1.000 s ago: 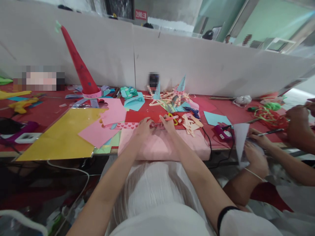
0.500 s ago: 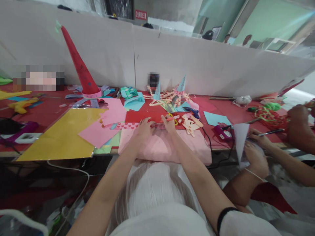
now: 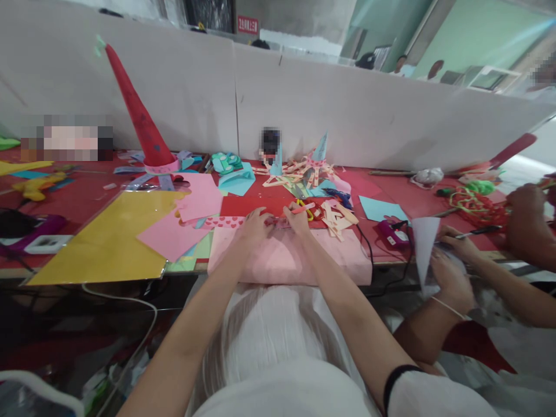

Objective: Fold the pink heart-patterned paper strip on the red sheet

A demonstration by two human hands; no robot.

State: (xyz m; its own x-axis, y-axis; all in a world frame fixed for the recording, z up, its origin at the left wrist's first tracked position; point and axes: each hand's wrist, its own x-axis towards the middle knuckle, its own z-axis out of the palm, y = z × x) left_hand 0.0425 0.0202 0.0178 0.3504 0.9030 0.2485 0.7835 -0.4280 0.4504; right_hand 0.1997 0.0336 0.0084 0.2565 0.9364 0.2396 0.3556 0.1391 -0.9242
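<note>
We had the left hand point(image 3: 258, 225) laid over a heart-patterned strip point(image 3: 225, 222), its fingers bent down on it; whether they pinched the strip or only pressed it, we could not tell. With the right hand point(image 3: 296, 219) we gripped an orange-pink pen point(image 3: 307, 207), its upper end jutting out to the right and its lower end hidden by the fingers. The strip ran crosswise on the red bench point(image 3: 93, 200), between a red sheet point(image 3: 243, 205) on the far side and a wide pale-pink sheet point(image 3: 278, 263) on the near side, which hung over the bench edge.

Just right of the right hand we saw yellow scissor handles point(image 3: 310, 214), then a loose heap of pale strips point(image 3: 339, 220). To our left, two pink sheets point(image 3: 174, 236) overlapped a large yellow sheet point(image 3: 115, 240), and behind them rose a tall red cone point(image 3: 141, 119) with a pink band point(image 3: 163, 167) around its foot. A small blue cone point(image 3: 320, 149) stood farther back, ahead of us. Off to the right, past a purple device point(image 3: 393, 234), a co-worker's hand point(image 3: 452, 279) was at a folded white paper point(image 3: 424, 246).
</note>
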